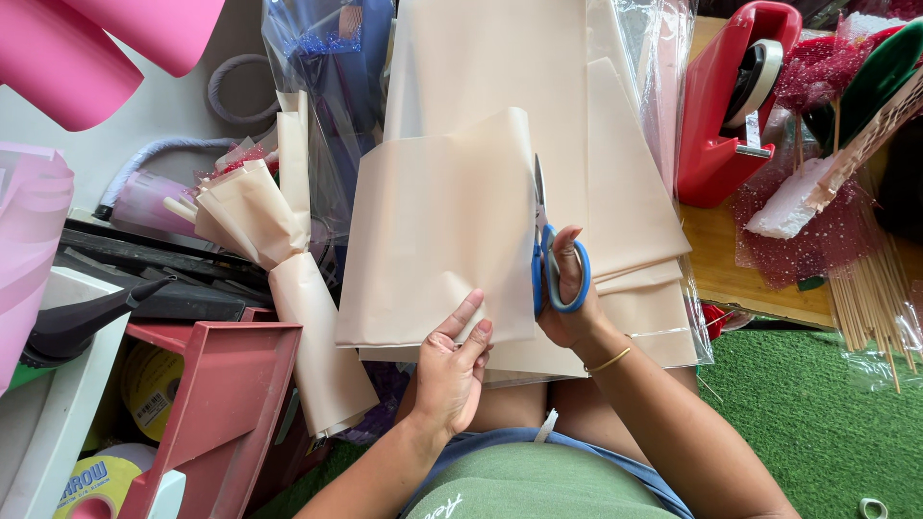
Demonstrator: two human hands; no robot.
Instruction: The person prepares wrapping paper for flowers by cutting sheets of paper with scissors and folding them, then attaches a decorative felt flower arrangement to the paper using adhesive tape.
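Note:
A beige sheet of wrapping paper is held up over a stack of more beige sheets. My left hand pinches the sheet's lower edge between thumb and fingers. My right hand grips blue-handled scissors, whose blades run up along the sheet's right edge, partly hidden behind the paper. A thin gold bangle sits on my right wrist.
A red tape dispenser stands on a wooden board at the right, beside red mesh and wooden sticks. A wrapped beige bouquet lies at the left, above a red tray. Pink paper rolls are top left. Green turf covers the floor.

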